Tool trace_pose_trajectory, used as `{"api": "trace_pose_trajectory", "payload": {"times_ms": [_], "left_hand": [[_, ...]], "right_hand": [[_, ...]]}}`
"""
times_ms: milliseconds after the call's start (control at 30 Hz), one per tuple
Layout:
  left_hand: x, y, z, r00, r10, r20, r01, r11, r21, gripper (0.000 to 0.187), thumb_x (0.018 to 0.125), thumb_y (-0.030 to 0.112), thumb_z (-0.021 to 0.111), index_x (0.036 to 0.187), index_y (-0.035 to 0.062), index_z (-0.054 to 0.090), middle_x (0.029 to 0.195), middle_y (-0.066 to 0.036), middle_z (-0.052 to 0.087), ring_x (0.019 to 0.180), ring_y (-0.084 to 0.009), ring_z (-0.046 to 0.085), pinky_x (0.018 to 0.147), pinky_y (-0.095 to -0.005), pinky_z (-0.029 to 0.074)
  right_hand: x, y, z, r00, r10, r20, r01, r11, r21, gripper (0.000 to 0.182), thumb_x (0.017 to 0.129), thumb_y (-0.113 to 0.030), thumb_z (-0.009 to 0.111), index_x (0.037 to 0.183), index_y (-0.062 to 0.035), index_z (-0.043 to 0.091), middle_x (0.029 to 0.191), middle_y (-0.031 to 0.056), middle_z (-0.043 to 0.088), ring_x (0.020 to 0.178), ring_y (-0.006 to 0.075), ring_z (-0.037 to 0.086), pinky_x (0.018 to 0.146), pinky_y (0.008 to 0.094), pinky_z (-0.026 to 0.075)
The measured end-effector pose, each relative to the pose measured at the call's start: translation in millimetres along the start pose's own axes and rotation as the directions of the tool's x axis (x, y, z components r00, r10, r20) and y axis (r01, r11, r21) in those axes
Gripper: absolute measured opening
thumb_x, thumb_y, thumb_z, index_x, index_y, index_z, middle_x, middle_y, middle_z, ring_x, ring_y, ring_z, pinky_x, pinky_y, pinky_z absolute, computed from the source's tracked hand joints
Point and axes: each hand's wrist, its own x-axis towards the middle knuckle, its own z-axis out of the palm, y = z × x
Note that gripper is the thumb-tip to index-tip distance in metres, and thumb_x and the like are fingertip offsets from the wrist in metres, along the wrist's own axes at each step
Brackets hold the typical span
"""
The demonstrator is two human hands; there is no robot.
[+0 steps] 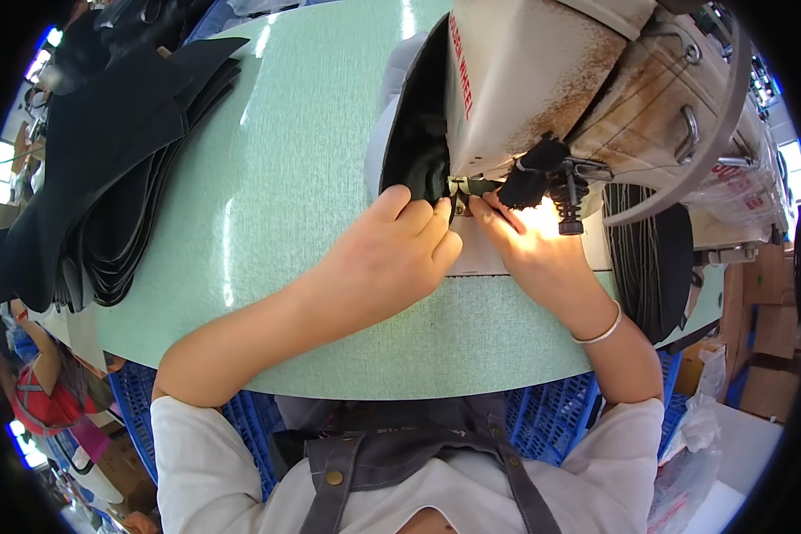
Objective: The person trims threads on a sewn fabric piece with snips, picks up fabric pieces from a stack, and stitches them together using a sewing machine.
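Note:
A black sheet piece [416, 133] stands curved against the left side of the sewing machine [525, 80], its lower edge running to the presser foot [458, 185]. My left hand [400, 238] is closed on that edge, fingers curled just left of the foot. My right hand [543, 254], with a bangle at the wrist, reaches in from the right. Its fingertips are bunched close together beside the foot under the bright lamp light. Something dark shows between them, but glare and the machine parts hide what it is.
A stack of black cut pieces [120, 169] lies at the table's left, and another stack [654, 258] stands right of the machine. Blue crates [543, 414] are below the green tabletop [303, 133]. A person in red [44, 392] is at far left.

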Motion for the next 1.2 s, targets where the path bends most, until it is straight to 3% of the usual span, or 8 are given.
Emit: {"api": "trace_pose_trajectory", "payload": {"times_ms": [500,567,633,667,700,767,933,1200], "left_hand": [[0,3,4,0.992,-0.004,-0.127,0.008,1.0,0.029,0.013,0.068,0.009,0.061,0.081,0.0068,0.061,0.098,-0.006,0.066,0.079,-0.0167,0.054,0.083,-0.0331,0.041],[1,-10,-19,0.991,-0.089,-0.095,0.1,0.988,0.116,0.007,0.07,0.01,0.062,0.073,0.008,0.056,0.098,-0.008,0.068,0.092,-0.0177,0.058,0.081,-0.0323,0.041],[-4,-20,-24,0.979,-0.119,-0.163,0.141,0.981,0.13,0.005,0.071,0.007,0.062,0.075,0.0085,0.058,0.091,-0.002,0.066,0.092,-0.0175,0.056,0.08,-0.0327,0.042],[-7,-25,-23,0.992,-0.126,0.012,0.127,0.991,-0.045,0.015,0.071,0.006,0.061,0.086,0.0073,0.063,0.105,-0.002,0.066,0.089,-0.0186,0.056,0.077,-0.0336,0.043],[-8,-28,-24,0.978,-0.097,0.183,0.136,0.967,-0.215,0.028,0.072,0.004,0.06,0.098,0.0062,0.068,0.119,-0.002,0.066,0.085,-0.0196,0.055,0.075,-0.0345,0.044],[-9,-24,-22,0.986,-0.064,0.155,0.102,0.962,-0.253,0.03,0.069,0.002,0.062,0.098,0.006,0.068,0.103,-0.001,0.067,0.081,-0.0188,0.054,0.07,-0.0337,0.043],[-6,-17,-15,0.999,-0.026,0.023,0.032,0.941,-0.337,0.027,0.067,0.006,0.062,0.093,0.0071,0.067,0.075,0.0,0.053,0.074,-0.0177,0.053,0.065,-0.0319,0.042],[-9,-1,-8,0.995,-0.099,-0.006,0.093,0.955,-0.281,0.026,0.066,0.008,0.064,0.091,0.0069,0.067,0.08,0.001,0.058,0.072,-0.0164,0.052,0.062,-0.0314,0.042]], "right_hand": [[6,0,-4,0.994,-0.001,-0.11,0.014,0.992,0.122,0.039,0.078,-0.003,0.062,0.117,-0.004,0.064,0.105,0.008,0.067,0.089,0.0247,0.066,0.087,0.0373,0.05],[-5,18,-11,0.995,-0.041,-0.096,0.039,0.999,-0.02,0.04,0.08,-0.002,0.062,0.12,-0.0037,0.064,0.102,0.0086,0.067,0.088,0.0254,0.066,0.086,0.0359,0.05],[-4,39,-21,0.993,-0.103,-0.057,0.099,0.992,-0.074,0.034,0.078,-0.009,0.064,0.112,-0.0105,0.067,0.083,0.0048,0.064,0.078,0.0218,0.063,0.081,0.0396,0.049],[-3,42,-25,0.991,-0.13,-0.042,0.125,0.987,-0.101,0.032,0.077,-0.013,0.064,0.108,-0.0138,0.068,0.073,0.0029,0.062,0.073,0.02,0.062,0.078,0.0414,0.049],[-2,38,-29,0.991,-0.128,-0.046,0.123,0.987,-0.101,0.032,0.077,-0.013,0.064,0.108,-0.0138,0.068,0.073,0.0029,0.062,0.073,0.02,0.062,0.078,0.0414,0.049],[-1,24,-37,0.99,-0.095,0.108,0.093,0.995,0.019,0.053,0.076,-0.004,0.065,0.123,-0.0278,0.067,0.11,0.0,0.07,0.087,0.0207,0.068,0.083,0.0334,0.05],[-3,10,-30,0.995,-0.048,0.092,0.031,0.984,0.175,0.044,0.075,-0.006,0.063,0.117,-0.018,0.068,0.114,-0.002,0.068,0.063,0.0146,0.065,0.053,0.0265,0.051],[-1,-4,-18,0.998,-0.067,0.007,0.065,0.984,0.164,0.032,0.072,-0.003,0.062,0.103,-0.0066,0.068,0.1,0.0012,0.064,0.073,0.0176,0.065,0.056,0.0286,0.052]]}}
